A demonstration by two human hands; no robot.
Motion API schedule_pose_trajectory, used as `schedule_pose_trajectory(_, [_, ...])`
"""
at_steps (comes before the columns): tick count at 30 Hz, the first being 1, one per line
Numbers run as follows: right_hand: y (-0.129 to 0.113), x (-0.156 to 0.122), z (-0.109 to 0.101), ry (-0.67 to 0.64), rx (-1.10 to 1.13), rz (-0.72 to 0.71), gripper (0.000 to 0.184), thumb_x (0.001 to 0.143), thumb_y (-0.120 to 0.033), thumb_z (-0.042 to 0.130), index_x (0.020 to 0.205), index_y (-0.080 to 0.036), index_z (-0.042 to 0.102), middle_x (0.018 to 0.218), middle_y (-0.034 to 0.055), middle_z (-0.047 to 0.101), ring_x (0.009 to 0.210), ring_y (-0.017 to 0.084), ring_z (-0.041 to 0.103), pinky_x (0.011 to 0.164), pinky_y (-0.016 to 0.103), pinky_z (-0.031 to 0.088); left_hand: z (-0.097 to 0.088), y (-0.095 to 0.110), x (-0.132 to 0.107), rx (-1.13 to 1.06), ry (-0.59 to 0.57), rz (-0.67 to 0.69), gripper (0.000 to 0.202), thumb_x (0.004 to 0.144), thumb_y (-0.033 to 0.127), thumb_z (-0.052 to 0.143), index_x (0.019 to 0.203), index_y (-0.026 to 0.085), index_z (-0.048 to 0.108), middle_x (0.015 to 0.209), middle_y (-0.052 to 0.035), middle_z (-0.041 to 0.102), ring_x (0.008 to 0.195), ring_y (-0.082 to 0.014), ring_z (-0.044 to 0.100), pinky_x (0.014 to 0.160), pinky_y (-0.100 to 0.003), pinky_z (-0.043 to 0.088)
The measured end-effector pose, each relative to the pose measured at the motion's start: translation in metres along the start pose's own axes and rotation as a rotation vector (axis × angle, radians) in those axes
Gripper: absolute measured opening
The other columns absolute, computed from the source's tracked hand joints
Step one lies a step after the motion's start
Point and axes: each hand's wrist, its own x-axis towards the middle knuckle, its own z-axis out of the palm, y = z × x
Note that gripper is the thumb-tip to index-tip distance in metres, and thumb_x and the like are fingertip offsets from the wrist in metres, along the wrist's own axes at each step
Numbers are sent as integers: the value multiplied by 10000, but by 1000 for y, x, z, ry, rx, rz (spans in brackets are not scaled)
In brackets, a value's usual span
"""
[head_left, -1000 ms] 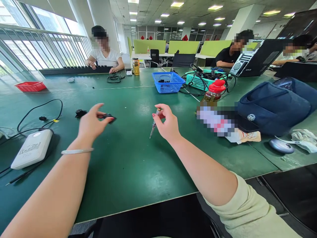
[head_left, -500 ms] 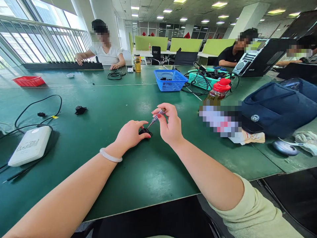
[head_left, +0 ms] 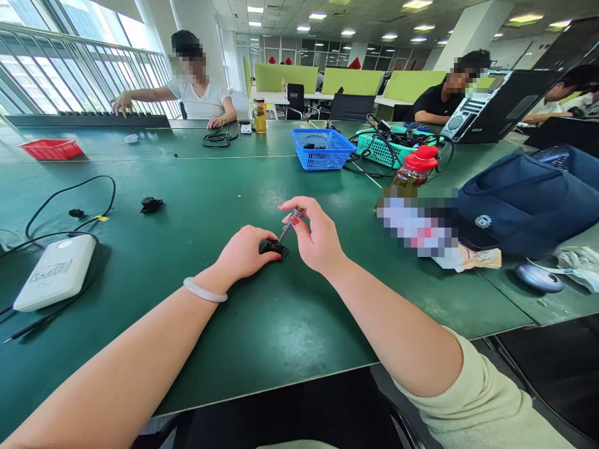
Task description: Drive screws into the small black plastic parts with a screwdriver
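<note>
My left hand (head_left: 246,252) grips a small black part (head_left: 275,247) between thumb and fingers, holding it down on the green table (head_left: 243,337). What kind of part it is I cannot make out. My right hand (head_left: 318,238) is closed around the handle of a screwdriver (head_left: 291,222). The screwdriver tilts, its handle up and to the right, and its shaft reaches down to the black part. The tip is too small to see clearly. Both hands are close together, the right one slightly higher.
On the left lie a white box-shaped device (head_left: 56,272), a black cable (head_left: 112,187) and a black piece (head_left: 151,204). Farther back stand a blue basket (head_left: 322,159), a green basket (head_left: 374,149) and a red-lidded bottle (head_left: 412,171). A navy bag (head_left: 528,206) and a mouse (head_left: 539,278) are at right.
The screwdriver stands more upright, and my right hand has shifted slightly left with it. The person across the table has moved an arm and the long black strip to the left.
</note>
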Motion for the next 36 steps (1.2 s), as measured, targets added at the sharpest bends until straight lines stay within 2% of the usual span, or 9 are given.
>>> schedule_pose_trajectory(6, [-6, 0, -2, -86, 14, 6, 296, 959, -132, 365, 1146, -262, 553, 1154, 29, 680, 930, 139, 702, 877, 356, 579, 4, 0, 1, 49, 33, 2, 292, 803, 453, 692, 980, 221, 696, 975, -74, 720, 1018, -306, 605, 911, -462, 492])
schedule_pose_trajectory(13, [-2, -3, 1, -3, 34, 19, 236, 998, -198, 371, 1133, -263, 553, 1126, 26, 688, 908, 134, 711, 865, 351, 588, 6, 3, 0, 65, 39, 6, 329, 811, 465, 691, 1017, 208, 678, 976, -94, 700, 1048, -315, 587, 935, -479, 478])
schedule_pose_trajectory(19, [2, -3, 1, -10, 65, 30, 224, 992, -187, 392, 1132, -261, 550, 1090, 22, 694, 870, 130, 712, 835, 344, 590, 5, 5, -1, 37, 32, 29, 318, 828, 425, 684, 1060, 208, 687, 1025, -89, 709, 1072, -304, 586, 977, -467, 466])
schedule_pose_trajectory(23, [5, -2, 2, 9, 64, 59, 201, 983, -205, 443, 1131, -269, 561, 1022, 4, 700, 849, 128, 708, 831, 339, 585, 8, 0, -1, 10, 32, 82, 317, 842, 377, 666, 1111, 209, 690, 1116, -84, 708, 1099, -292, 586, 1029, -468, 443])
schedule_pose_trajectory(29, [6, -2, 2, 34, 35, 81, 192, 954, -208, 509, 1113, -282, 588, 952, -14, 700, 854, 133, 697, 861, 343, 579, 9, -4, 0, -39, 5, 68, 336, 836, 342, 650, 1148, 227, 694, 1150, -72, 707, 1123, -293, 582, 1040, -484, 441])
schedule_pose_trajectory(36, [7, 0, 1, 136, -34, 166, 199, 862, -285, 667, 1047, -275, 594, 908, -31, 676, 766, 131, 680, 778, 329, 593, 8, 0, -1, -67, 12, 65, 394, 857, 462, 619, 1173, 238, 692, 1130, -81, 707, 1074, -287, 605, 1011, -475, 456])
